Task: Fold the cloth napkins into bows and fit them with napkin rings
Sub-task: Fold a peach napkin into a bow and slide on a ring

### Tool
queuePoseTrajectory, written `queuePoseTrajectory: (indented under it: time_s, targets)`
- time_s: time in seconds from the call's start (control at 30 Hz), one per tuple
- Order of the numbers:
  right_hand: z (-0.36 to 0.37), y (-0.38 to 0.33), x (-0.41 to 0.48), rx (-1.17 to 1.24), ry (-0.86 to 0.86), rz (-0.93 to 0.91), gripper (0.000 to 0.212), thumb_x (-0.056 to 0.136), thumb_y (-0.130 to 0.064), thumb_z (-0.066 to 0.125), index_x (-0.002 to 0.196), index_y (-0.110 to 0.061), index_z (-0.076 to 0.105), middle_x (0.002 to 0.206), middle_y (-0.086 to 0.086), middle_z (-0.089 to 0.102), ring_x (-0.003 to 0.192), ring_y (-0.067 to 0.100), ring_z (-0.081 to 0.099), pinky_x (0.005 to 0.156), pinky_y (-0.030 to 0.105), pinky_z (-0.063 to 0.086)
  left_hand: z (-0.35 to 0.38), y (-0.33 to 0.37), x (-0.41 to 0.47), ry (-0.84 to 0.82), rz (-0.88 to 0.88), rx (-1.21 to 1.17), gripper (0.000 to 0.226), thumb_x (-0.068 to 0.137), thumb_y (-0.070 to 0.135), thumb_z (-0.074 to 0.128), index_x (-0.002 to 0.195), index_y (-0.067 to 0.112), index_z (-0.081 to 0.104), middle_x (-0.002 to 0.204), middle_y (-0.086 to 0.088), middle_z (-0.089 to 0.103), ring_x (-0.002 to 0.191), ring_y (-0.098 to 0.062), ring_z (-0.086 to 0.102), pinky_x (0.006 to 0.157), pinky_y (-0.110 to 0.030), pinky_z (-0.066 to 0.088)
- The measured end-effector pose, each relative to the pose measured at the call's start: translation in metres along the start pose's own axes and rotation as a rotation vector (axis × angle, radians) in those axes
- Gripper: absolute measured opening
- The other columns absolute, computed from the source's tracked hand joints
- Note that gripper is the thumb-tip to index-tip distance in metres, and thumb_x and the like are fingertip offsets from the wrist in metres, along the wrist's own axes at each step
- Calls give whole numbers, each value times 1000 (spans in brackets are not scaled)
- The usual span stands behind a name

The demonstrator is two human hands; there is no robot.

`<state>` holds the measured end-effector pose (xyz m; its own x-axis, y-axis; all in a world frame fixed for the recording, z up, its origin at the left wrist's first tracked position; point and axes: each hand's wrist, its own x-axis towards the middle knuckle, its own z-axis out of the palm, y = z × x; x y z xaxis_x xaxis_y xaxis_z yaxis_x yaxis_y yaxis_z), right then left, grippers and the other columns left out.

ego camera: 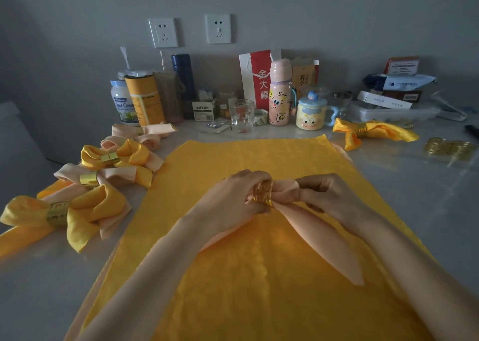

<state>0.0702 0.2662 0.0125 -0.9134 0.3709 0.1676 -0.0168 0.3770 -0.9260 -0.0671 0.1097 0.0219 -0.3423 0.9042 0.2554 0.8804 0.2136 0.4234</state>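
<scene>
head: left hand, right hand grip peach napkin inside gold ring.

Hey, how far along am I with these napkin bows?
Done: ringed bows piled at left and a yellow bow at right. In hand: left hand and right hand work a gold ring onto a peach napkin. Still to do: the flat yellow napkin beneath, with spare rings at right.

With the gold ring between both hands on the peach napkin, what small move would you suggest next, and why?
Probably ease the ring a little further toward the right hand. The left hand grips the ring, the right pinches the bunched napkin just beyond it, and no bow loops are spread yet, unlike the finished bows at left.
</scene>
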Motion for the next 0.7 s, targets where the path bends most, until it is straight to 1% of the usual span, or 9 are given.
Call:
queuePoseTrajectory:
  time_s: [0.1,0.23,0.3,0.4,0.43,0.47,0.57,0.63,0.7]
  targets:
    - [-2,-1,2,-8,25,-2,14,85,-11,62,92,-13,74,57,-19,57,56,-4,46,58,9,38,-2,-2,-2,33,-12,-4,48,77,40,73,120,33,53,103,10,54,92,-14,54,83,-34,46]
    - [-6,3,2,-5,84,36,18,87,-10,58,89,-15,75,62,-7,58,63,8,47,62,17,42,-3,-2,-3,64,-40,-51,52,74,40,75,120,31,52,107,11,53,93,-14,55,83,-34,47]
    - [-4,4,4,46,91,107,21,89,-13,55,91,-19,75,76,-2,66,74,12,54,70,21,45,-4,-2,-4,98,-45,-19,53,74,40,75,121,30,52,110,10,53,94,-15,55,82,-34,47]
    - [4,5,3,152,-114,208,25,91,-34,55,108,-22,68,109,0,68,102,20,61,86,33,45,-1,-2,-6,160,-61,53,52,76,40,75,122,28,53,112,8,54,94,-16,56,81,-34,47]
    - [8,5,3,156,-126,232,32,87,-41,59,111,-22,66,110,2,68,103,21,62,86,35,45,1,-1,-7,172,-63,44,53,75,38,75,123,28,54,113,7,54,95,-16,56,81,-33,47]
    - [11,5,3,145,-85,251,34,84,-43,63,109,-21,66,106,4,69,99,22,65,83,35,46,3,-1,-7,177,-66,9,54,74,37,76,123,27,55,113,7,54,96,-16,56,81,-31,47]
    - [13,-1,3,151,101,249,21,86,-28,61,100,-16,70,92,8,72,79,19,67,65,28,48,1,-1,-5,166,-156,-227,61,71,41,78,125,28,54,108,11,57,96,-8,57,79,-19,45]
    - [11,-3,3,217,144,218,22,89,-18,52,99,-16,72,88,7,73,71,12,64,57,23,45,-4,-4,-3,163,-285,-366,48,76,46,71,117,27,56,99,11,61,88,-7,58,74,-20,47]
    - [9,-4,3,230,164,207,25,88,-16,50,101,-15,71,91,6,73,74,11,63,58,21,44,-7,-8,-2,123,-393,-348,29,82,43,67,101,21,61,84,10,60,76,-7,55,64,-20,42]
